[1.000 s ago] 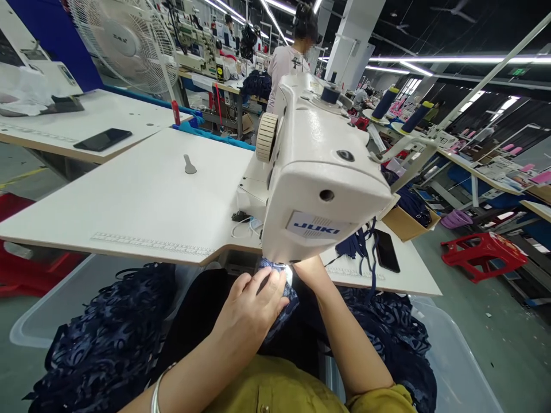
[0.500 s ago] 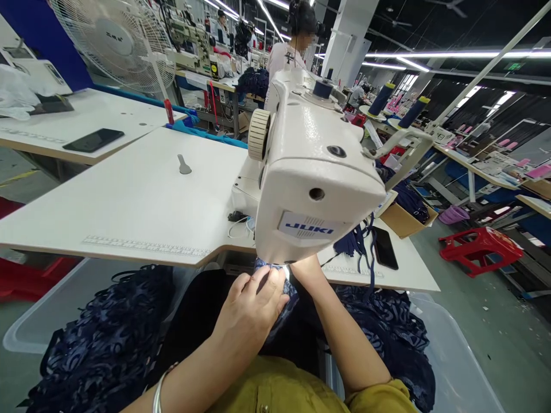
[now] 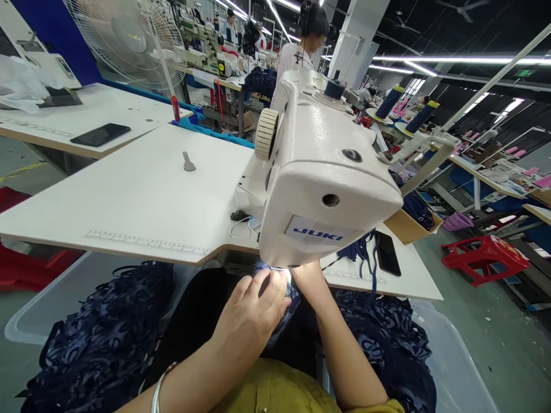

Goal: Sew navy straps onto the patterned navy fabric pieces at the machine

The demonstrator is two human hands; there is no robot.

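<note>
A white sewing machine stands at the table's front edge, its lamp lighting the spot under its head. There my left hand grips a patterned navy fabric piece, fingers bent over it close to the needle area. Part of the fabric hangs down below the table edge. My right hand is on the far side of the fabric, its fingers hidden behind the machine head, so their grip does not show.
Heaps of navy lace fabric fill a clear bin at left; another heap lies at right. A phone and navy straps rest right of the machine. A fan, a red stool and a person are beyond.
The camera view has shifted slightly, so the machine appears a little further right. Both hands stay at the fabric under the machine head, with hardly any movement.
</note>
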